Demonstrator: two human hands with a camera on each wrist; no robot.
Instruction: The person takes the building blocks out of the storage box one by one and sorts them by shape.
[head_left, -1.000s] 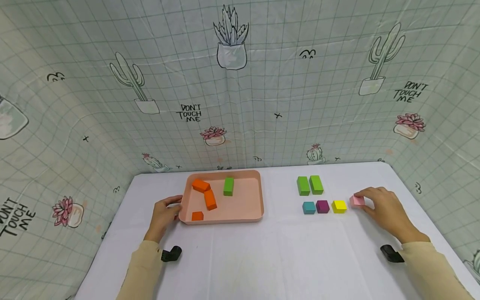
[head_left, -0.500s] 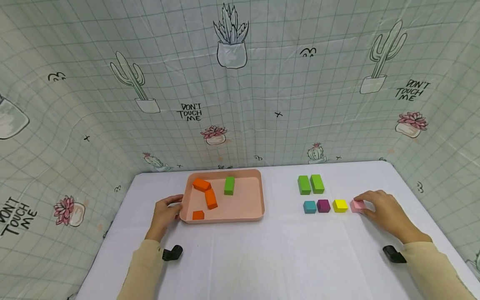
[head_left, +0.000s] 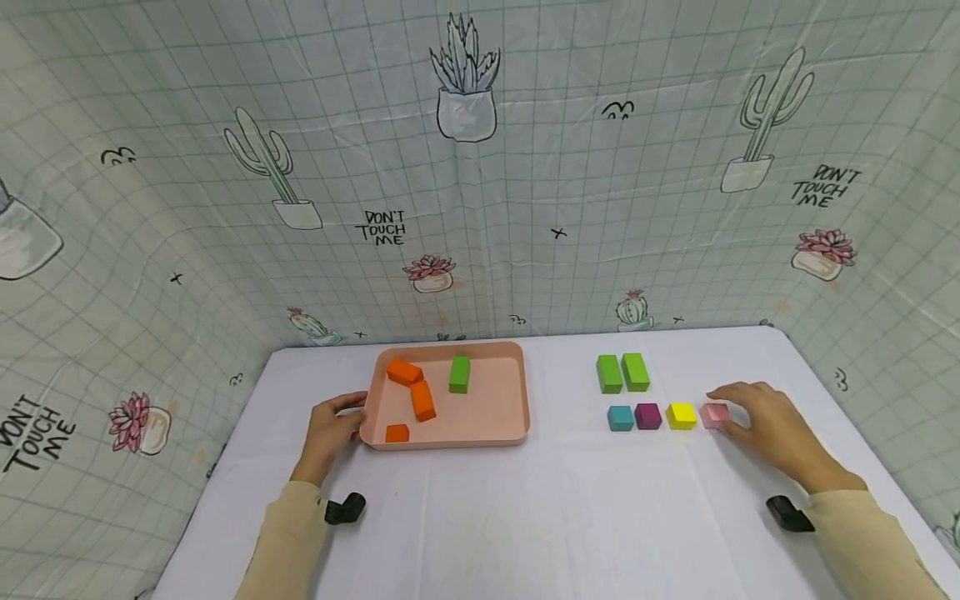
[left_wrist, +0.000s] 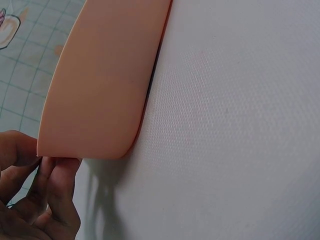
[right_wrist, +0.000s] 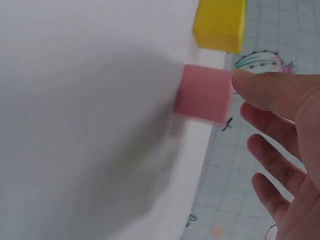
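The left hand (head_left: 330, 437) is set at the left end of the peach tray (head_left: 491, 396), with the fingertips brought against the outside of its end wall; whether the rim is pinched cannot be told. The right hand (head_left: 780, 437) is held at the pink block (head_left: 715, 416) with the fingers spread apart and the block ungripped; the thumb tip is seen right at the block's edge, though contact cannot be made out. The pink block is rested on the white table (head_left: 525, 517), at the right end of a row in which the yellow block (head_left: 682, 416), the purple block (head_left: 648, 416) and the teal block (head_left: 620, 418) are lined up leftward, each just beside the next. Behind this row two green blocks (head_left: 635, 372) are placed side by side.

In the tray two longer orange blocks (head_left: 423, 402) are laid with their ends touching, a smaller orange block (head_left: 397, 433) is seen near the front left corner, and a single green block (head_left: 459, 375) is placed toward the back. Black devices (head_left: 345, 509) are worn near both wrists, below beige sleeves (head_left: 873, 533). Beyond the table a gridded cloth (head_left: 517, 183) is hung, printed with potted plants and lettering.
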